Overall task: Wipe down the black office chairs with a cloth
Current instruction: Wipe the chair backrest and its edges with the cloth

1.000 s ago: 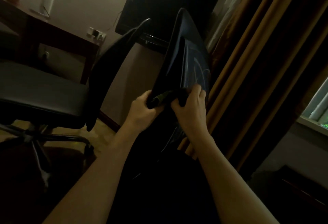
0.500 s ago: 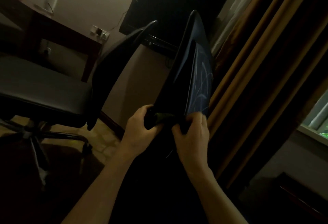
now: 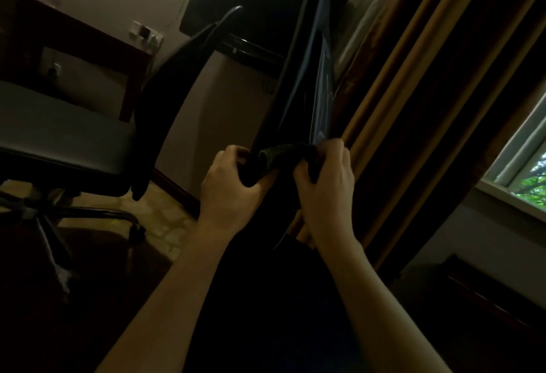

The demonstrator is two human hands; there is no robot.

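Gleaming faintly, the black chair back (image 3: 298,83) rises edge-on; left hand (image 3: 233,186) grips its edge, right hand (image 3: 325,189) clutches the dark cloth (image 3: 283,155) beside curtains (image 3: 413,77).

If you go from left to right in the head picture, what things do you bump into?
Desk → chair seat → left hand → cloth → right hand → curtain → window.

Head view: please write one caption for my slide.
Both hands, left and right, grip a dark cloth against a chair backrest.
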